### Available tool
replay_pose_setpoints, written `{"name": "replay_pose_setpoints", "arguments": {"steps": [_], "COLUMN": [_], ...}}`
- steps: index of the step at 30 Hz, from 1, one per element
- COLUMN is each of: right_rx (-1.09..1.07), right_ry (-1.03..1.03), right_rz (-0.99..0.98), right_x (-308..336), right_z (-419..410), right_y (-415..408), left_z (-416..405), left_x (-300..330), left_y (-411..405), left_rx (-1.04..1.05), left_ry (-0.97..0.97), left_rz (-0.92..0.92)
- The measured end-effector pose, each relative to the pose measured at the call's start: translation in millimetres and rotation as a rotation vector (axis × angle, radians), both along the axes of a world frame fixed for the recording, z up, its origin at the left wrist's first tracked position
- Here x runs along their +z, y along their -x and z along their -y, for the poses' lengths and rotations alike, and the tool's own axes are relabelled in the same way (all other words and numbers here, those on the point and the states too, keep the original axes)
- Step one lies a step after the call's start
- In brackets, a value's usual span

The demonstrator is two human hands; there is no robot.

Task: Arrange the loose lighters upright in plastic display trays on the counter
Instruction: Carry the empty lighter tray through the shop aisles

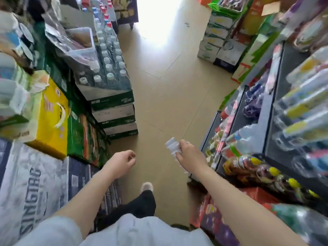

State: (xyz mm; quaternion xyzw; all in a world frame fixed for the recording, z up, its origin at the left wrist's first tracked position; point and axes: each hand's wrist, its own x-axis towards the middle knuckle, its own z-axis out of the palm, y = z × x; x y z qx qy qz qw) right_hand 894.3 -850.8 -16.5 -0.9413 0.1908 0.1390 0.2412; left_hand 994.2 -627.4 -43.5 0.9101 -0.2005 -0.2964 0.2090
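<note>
right hand (190,155) is curled round a clear plastic tray (172,146), held out over the floor (170,96) just left of the shelf (266,139). left hand (122,161) is loosely curled, holding nothing, well left of the tray. no lighters visible, pretty blurry.

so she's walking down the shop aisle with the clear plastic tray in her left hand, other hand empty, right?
Not quite: the clear plastic tray is in the right hand, which grips it by one end. The left hand is the empty one, fingers loosely curled. The head view shows this; the rest holds, the person is mid-step down the shop aisle between stacked goods.
</note>
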Motion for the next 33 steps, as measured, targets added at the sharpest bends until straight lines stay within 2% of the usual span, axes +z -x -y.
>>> {"name": "replay_pose_setpoints", "arguments": {"steps": [6, 9, 15, 18, 23, 26, 33], "right_rx": [-0.125, -0.183, -0.119, -0.098, -0.051, 0.010, 0.185], "right_ry": [-0.005, 0.003, -0.024, 0.006, -0.094, -0.132, -0.061], "right_rz": [-0.042, -0.076, -0.121, -0.127, -0.028, 0.010, 0.048], "right_x": [-1.8, -15.7, -30.2, -26.4, 0.1, 11.2, 5.9], "right_z": [93.1, 141.2, 245.3, 301.5, 365.2, 382.8, 405.4], "right_y": [-131.4, -184.7, -320.3, -397.3, -535.8, -618.4, -822.2], "left_z": [86.8, 141.3, 252.5, 292.9, 327.2, 338.4, 360.3], "left_x": [35.2, 46.8, 34.2, 24.8, 19.9, 18.3, 1.6], "left_y": [-141.8, -203.5, -336.9, -403.0, -509.8, -570.3, -732.7], "left_rx": [-0.054, -0.081, -0.151, -0.093, 0.024, 0.119, 0.278], "left_ry": [0.046, 0.128, 0.127, 0.076, -0.030, -0.041, -0.076], "left_rz": [0.030, 0.036, 0.069, 0.039, 0.015, 0.008, 0.026]}}
